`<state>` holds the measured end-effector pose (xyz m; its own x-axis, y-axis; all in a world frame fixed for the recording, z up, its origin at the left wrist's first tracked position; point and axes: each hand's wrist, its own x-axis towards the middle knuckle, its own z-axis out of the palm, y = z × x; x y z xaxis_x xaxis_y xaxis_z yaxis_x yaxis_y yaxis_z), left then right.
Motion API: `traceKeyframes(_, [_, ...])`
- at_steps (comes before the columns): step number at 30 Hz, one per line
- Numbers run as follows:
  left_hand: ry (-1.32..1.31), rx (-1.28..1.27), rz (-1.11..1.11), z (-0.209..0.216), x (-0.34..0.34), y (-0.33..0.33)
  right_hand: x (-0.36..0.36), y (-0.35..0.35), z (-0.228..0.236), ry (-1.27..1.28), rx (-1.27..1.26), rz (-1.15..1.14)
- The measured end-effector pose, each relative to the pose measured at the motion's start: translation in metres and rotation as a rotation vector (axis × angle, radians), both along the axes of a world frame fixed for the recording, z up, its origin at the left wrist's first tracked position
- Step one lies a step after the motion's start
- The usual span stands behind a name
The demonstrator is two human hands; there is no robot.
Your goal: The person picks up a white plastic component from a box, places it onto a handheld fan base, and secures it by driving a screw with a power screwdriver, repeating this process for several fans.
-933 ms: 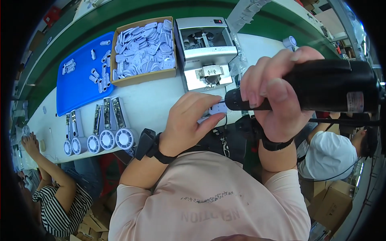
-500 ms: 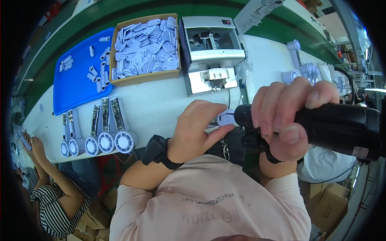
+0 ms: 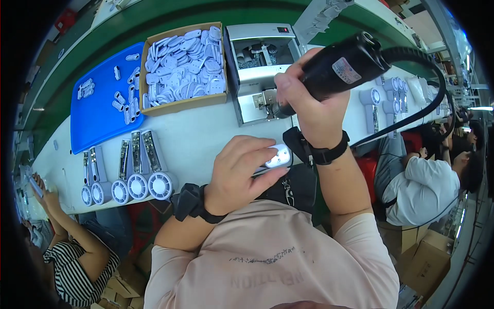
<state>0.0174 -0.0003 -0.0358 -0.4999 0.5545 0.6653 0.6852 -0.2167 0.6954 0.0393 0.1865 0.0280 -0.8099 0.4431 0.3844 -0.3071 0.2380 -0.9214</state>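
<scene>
My left hand (image 3: pixel 237 172) is closed around a small white plastic part (image 3: pixel 280 156), pinched between thumb and fingers above the table's front edge. My right hand (image 3: pixel 320 116) wraps round a thick black electric screwdriver (image 3: pixel 337 67) with a cable at its back end. The screwdriver's nose points down at the front of a silver screw feeder (image 3: pixel 257 77); its bit is not visible, so I cannot tell whether it touches. Loose screws show in the feeder's upper window.
A cardboard box (image 3: pixel 225 77) full of white plastic parts stands left of the feeder. Beside it lies a blue tray (image 3: pixel 98 121) with small pieces. Several white fan-headed devices (image 3: pixel 160 185) with exposed circuit boards lie at the left; more stand at the right. Co-workers sit on both sides.
My right hand has swung the screwdriver away from the white part, up to the front of the feeder. My left hand still holds the part, now tilted and a little lower left.
</scene>
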Motion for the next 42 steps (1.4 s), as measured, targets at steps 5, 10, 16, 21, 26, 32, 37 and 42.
traceKeyframes(5, [-0.04, -0.011, -0.028, -0.001, 0.0, 0.001, 0.024, -0.012, 0.001, -0.331, -0.04, -0.01])
traceKeyframes(10, [-0.065, -0.027, -0.013, -0.003, 0.002, 0.001, 0.057, -0.005, 0.065, 0.308, -0.125, 0.166])
traceKeyframes(16, [-0.089, -0.065, 0.001, 0.004, 0.005, 0.0, 0.06, -0.013, 0.082, 0.343, -0.135, 0.465])
traceKeyframes(21, [-0.061, -0.055, 0.022, 0.005, 0.003, 0.001, 0.054, -0.03, 0.072, 0.239, -0.145, 0.279])
traceKeyframes(26, [0.002, -0.043, -0.003, 0.004, -0.001, 0.003, 0.051, -0.034, 0.074, 0.182, -0.105, 0.268])
traceKeyframes(32, [-0.06, -0.075, 0.043, 0.008, 0.0, 0.004, 0.047, -0.023, 0.069, 0.194, -0.01, 0.336])
traceKeyframes(37, [0.036, -0.112, 0.037, 0.01, 0.0, 0.002, 0.049, -0.024, 0.059, 0.295, -0.064, 0.318])
traceKeyframes(42, [0.034, -0.11, -0.003, 0.012, 0.005, 0.006, 0.056, -0.026, 0.061, 0.286, -0.081, 0.293])
